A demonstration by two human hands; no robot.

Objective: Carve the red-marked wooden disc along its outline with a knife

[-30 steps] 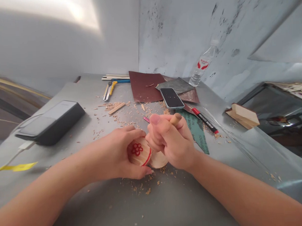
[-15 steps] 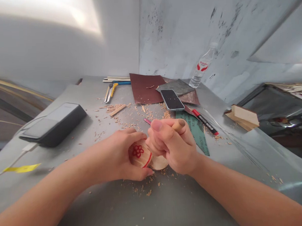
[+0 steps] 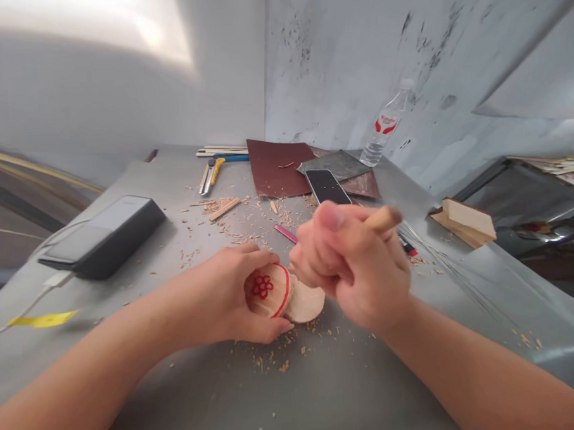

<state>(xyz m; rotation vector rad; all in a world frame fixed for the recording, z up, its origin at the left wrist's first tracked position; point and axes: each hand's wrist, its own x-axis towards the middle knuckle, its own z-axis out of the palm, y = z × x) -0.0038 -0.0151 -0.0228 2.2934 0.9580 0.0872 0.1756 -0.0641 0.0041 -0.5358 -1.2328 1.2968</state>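
Observation:
My left hand [image 3: 240, 292] is wrapped round the side of a pale wooden piece [image 3: 276, 298] marked with a red flower and a curved red line. A second rounded pale wooden part [image 3: 306, 303] lies against its right side; I cannot tell whether the two are joined. Above and to the right, apart from the wood, my right hand [image 3: 353, 263] makes a fist round a wooden-handled tool [image 3: 385, 219]. The handle's end sticks out past the thumb; the working end is hidden by the fist. A purple stick-like thing [image 3: 285, 233] lies just left of that fist.
Wood shavings [image 3: 249, 220] are scattered over the grey table [image 3: 219, 402]. Farther back lie a yellow utility knife [image 3: 212, 175], brown sandpaper [image 3: 278, 170] and a phone [image 3: 327, 186]. A black device [image 3: 104, 232] stands left, a water bottle [image 3: 383, 128] back right, and thin wires [image 3: 441, 265] right.
My right hand has moved right and up, away from the wood, with the wooden-handled tool in it. More of the right wooden part now shows. My left hand has stayed in place.

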